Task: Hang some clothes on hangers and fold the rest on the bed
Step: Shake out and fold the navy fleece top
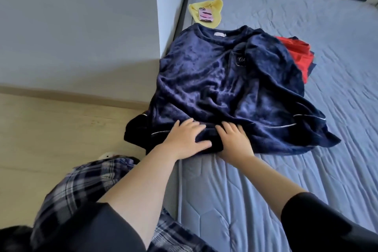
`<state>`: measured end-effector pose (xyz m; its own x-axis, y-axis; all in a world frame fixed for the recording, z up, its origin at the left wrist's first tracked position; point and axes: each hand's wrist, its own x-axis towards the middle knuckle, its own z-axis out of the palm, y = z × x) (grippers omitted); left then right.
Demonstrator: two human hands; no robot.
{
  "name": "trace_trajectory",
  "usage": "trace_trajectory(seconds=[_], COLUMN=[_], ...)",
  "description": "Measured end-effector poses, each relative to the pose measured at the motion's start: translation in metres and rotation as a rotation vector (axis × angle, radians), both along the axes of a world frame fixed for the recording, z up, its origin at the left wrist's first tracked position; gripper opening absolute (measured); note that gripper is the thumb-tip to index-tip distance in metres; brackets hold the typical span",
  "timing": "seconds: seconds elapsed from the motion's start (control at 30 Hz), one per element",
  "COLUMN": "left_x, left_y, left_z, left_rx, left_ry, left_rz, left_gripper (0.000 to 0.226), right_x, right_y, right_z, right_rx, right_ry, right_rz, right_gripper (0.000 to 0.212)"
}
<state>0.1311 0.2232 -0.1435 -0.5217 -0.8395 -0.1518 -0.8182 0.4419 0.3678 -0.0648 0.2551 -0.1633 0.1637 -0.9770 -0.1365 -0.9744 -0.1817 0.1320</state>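
A navy fleece top (221, 80) with white piping lies spread on the blue bed (306, 149), neck toward the headboard, its left sleeve hanging over the bed's edge. My left hand (187, 138) lies flat on the near hem with fingers spread. Right beside it, my right hand (235, 139) presses the same hem with straight fingers. A red garment (298, 55) sits partly under the top's far right side, on something dark blue.
A yellow cloth (206, 9) with a pink card on it lies near the bed's far left corner. A white wall corner (159, 26) stands left of the bed. Wooden floor (51, 129) lies below it. My plaid trousers (81, 190) touch the bed edge.
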Motion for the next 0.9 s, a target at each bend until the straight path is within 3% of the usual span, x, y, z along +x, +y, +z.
trace_trajectory(seconds=[0.03, 0.1, 0.2, 0.27, 0.33, 0.4, 0.47, 0.53, 0.63, 0.7, 0.77, 0.8, 0.83, 0.9], left_x=[-0.005, -0.010, -0.018, -0.016, -0.009, -0.007, -0.013, -0.022, -0.034, -0.046, -0.062, -0.071, -0.080, -0.095], left_y=[0.007, 0.016, 0.014, 0.008, 0.002, 0.005, 0.013, 0.020, 0.028, 0.032, 0.037, 0.039, 0.042, 0.045], left_z=[-0.003, -0.006, 0.003, 0.016, 0.021, 0.018, 0.011, 0.002, -0.009, -0.013, -0.016, -0.017, -0.019, -0.022], left_rx=[0.060, -0.042, -0.273, -0.198, 0.018, 0.192, 0.127, -0.075, -0.278, -0.301, -0.300, -0.295, -0.278, -0.220], left_ry=[-0.108, -0.301, -0.281, -0.219, -0.251, -0.315, -0.353, -0.308, -0.212, -0.210, -0.240, -0.258, -0.265, -0.253], left_rz=[-0.067, -0.106, -0.029, 0.038, 0.031, -0.032, -0.124, -0.193, -0.316, -0.410, -0.502, -0.542, -0.563, -0.532], left_gripper=[0.080, 0.083, 0.050, 0.023, 0.013, 0.008, 0.022, 0.049, 0.078, 0.082, 0.082, 0.082, 0.081, 0.081], right_x=[-0.003, -0.003, 0.005, 0.008, 0.004, -0.006, -0.019, -0.034, -0.067, -0.090, -0.108, -0.114, -0.119, -0.127], right_y=[0.000, -0.003, -0.013, -0.013, -0.006, 0.003, 0.002, 0.000, 0.007, 0.018, 0.027, 0.031, 0.034, 0.036], right_z=[0.002, 0.012, 0.030, 0.040, 0.042, 0.042, 0.046, 0.048, 0.033, 0.017, 0.002, -0.003, -0.008, -0.008], right_rx=[-0.052, -0.074, -0.023, -0.050, 0.161, 0.555, 0.645, 0.345, -0.199, -0.224, -0.055, -0.065, -0.179, -0.442], right_ry=[0.031, 0.016, -0.162, -0.222, -0.147, -0.163, -0.418, -0.667, -0.508, -0.415, -0.433, -0.482, -0.563, -0.775], right_rz=[-0.028, -0.085, -0.180, -0.177, -0.055, -0.005, -0.086, -0.198, -0.296, -0.483, -0.648, -0.698, -0.771, -1.127], right_gripper=[0.052, 0.028, 0.020, 0.021, 0.019, 0.025, 0.032, 0.027, 0.026, 0.025, 0.035, 0.037, 0.037, 0.042])
